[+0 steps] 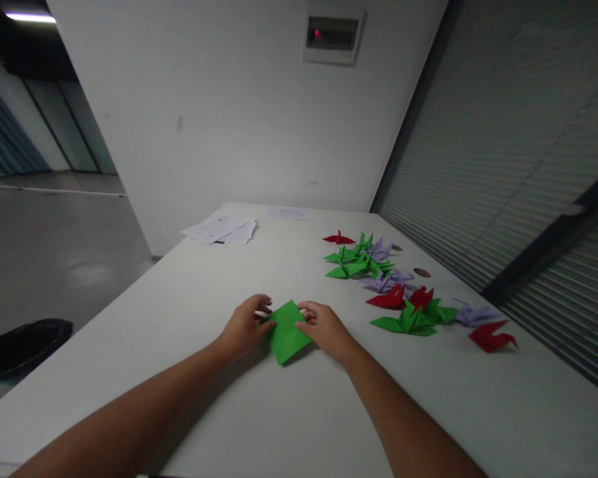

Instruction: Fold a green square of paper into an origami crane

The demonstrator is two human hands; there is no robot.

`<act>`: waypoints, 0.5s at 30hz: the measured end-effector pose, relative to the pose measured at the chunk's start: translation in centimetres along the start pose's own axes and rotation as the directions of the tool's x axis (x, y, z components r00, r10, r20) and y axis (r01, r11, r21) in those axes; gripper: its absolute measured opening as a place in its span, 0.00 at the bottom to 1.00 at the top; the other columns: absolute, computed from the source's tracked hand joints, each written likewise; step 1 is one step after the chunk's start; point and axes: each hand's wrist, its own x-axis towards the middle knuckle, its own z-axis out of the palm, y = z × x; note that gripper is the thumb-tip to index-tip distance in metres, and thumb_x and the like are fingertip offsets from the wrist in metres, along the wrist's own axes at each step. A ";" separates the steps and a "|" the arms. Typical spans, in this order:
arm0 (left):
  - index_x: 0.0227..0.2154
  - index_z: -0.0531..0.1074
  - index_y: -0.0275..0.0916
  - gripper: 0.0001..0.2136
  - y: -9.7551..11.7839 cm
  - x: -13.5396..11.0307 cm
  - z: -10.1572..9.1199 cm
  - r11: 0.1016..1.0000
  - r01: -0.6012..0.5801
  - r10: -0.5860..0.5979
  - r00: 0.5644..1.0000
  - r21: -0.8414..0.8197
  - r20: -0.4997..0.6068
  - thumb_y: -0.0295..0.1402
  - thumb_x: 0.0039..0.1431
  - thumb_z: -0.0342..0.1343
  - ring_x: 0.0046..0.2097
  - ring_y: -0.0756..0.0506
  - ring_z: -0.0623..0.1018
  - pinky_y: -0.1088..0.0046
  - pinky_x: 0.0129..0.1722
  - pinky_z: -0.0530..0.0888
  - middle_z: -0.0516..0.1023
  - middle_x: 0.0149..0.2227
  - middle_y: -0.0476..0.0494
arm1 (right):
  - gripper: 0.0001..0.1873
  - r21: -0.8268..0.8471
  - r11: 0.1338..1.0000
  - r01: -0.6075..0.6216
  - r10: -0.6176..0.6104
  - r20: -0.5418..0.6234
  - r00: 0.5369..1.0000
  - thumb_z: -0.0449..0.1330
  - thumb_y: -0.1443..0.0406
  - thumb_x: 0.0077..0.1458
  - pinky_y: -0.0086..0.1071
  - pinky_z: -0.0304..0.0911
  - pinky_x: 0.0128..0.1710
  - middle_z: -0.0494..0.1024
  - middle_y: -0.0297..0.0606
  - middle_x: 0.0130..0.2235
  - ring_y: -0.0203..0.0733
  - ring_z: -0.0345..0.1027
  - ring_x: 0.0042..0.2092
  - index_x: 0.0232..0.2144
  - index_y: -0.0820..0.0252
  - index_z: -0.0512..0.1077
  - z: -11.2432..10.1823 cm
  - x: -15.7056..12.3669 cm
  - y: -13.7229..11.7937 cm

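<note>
A green folded sheet of paper (286, 332) lies on the white table (279, 411), shaped like a diamond. My left hand (244, 325) pinches its left edge with curled fingers. My right hand (323, 326) presses and grips its right edge, fingers bent onto the paper. Both forearms reach in from the bottom of the view.
Several finished paper cranes in green, red and lilac (403, 299) are spread over the table's right side. A stack of white printed sheets (222, 230) lies at the far left corner. A black bin (22, 345) stands on the floor to the left. Slatted blinds (503, 166) run along the right.
</note>
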 end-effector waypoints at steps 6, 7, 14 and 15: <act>0.41 0.79 0.39 0.10 1.0 -0.3 0.0 0.865 -0.345 0.298 0.937 0.365 0.180 0.22 0.60 0.57 0.50 0.38 0.76 0.56 0.49 0.76 0.77 0.50 0.33 | 0.16 -0.246 0.969 0.013 -0.030 -0.066 0.997 0.67 0.71 0.49 0.32 0.67 0.32 0.83 0.38 0.32 0.41 0.74 0.32 0.43 0.61 0.81 0.0 0.2 0.5; 0.42 0.80 0.38 0.11 1.3 -0.3 0.0 0.840 -0.397 0.321 0.913 0.370 0.250 0.22 0.62 0.56 0.49 0.39 0.77 0.58 0.48 0.76 0.78 0.49 0.33 | 0.15 -0.276 0.961 0.025 -0.046 -0.069 0.997 0.67 0.71 0.49 0.32 0.66 0.31 0.83 0.37 0.32 0.41 0.74 0.32 0.42 0.60 0.81 0.0 0.2 0.5; 0.36 0.81 0.39 0.10 3.6 -0.6 -0.1 0.735 -0.611 0.398 0.739 0.292 0.543 0.23 0.66 0.56 0.44 0.42 0.78 0.64 0.47 0.75 0.80 0.39 0.38 | 0.08 -0.593 0.803 0.062 -0.104 -0.037 0.994 0.68 0.72 0.50 0.30 0.59 0.31 0.80 0.35 0.30 0.39 0.69 0.31 0.34 0.58 0.79 -0.1 -0.3 0.0; 0.36 0.81 0.39 0.09 3.7 -0.6 -0.2 0.725 -0.622 0.398 0.729 0.295 0.557 0.24 0.66 0.56 0.44 0.42 0.78 0.64 0.48 0.75 0.80 0.39 0.38 | 0.07 -0.638 0.767 0.068 -0.112 -0.029 0.993 0.68 0.72 0.50 0.30 0.58 0.32 0.79 0.35 0.30 0.39 0.68 0.31 0.33 0.58 0.79 -0.1 -0.3 -0.1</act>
